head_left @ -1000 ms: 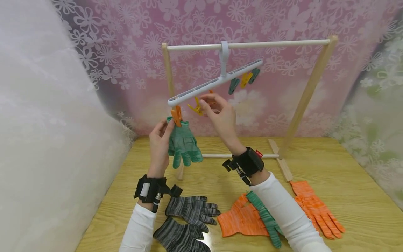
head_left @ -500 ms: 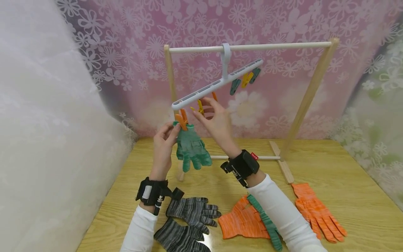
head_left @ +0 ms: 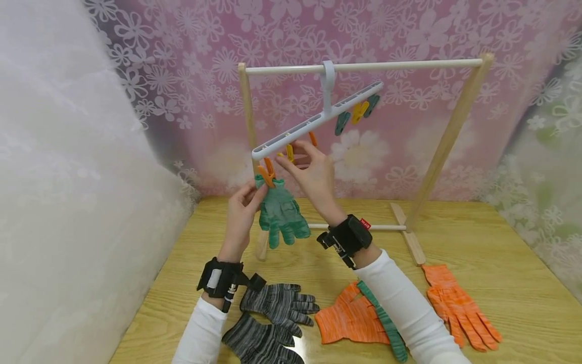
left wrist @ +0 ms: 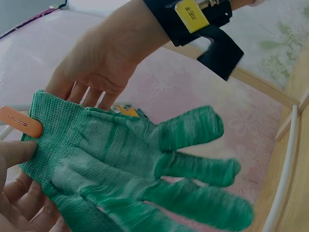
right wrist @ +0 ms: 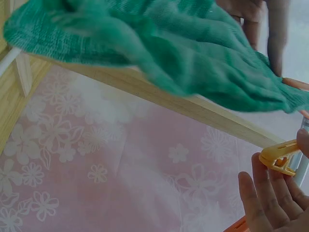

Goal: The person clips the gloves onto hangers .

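Note:
My left hand [head_left: 243, 210] pinches the cuff of a green knit glove [head_left: 283, 215], its thumb on the front of the cuff in the left wrist view. An orange clothespin [head_left: 267, 174] under the hanger's near end grips that same cuff. The glove's fingers hang down. My right hand [head_left: 316, 174] pinches a yellow clothespin [right wrist: 280, 155] between thumb and fingers, just right of the cuff. Both clothespins hang from a light grey clip hanger [head_left: 295, 134], which tilts down to the left in the head view. Another orange clothespin [head_left: 312, 138] is behind my right fingers.
The hanger hooks over the white rod [head_left: 400, 65] of a wooden stand [head_left: 450, 136]. Two dark green clothespins and a yellow clothespin [head_left: 359, 112] hang at its far end. Grey striped gloves [head_left: 279, 306], orange gloves [head_left: 459, 306] and another green glove [head_left: 384, 318] lie on the table.
My left hand has carried the green glove's cuff slightly right and down, swinging the hanger's near end along. My right hand has shifted slightly left and now pinches the yellow clothespin.

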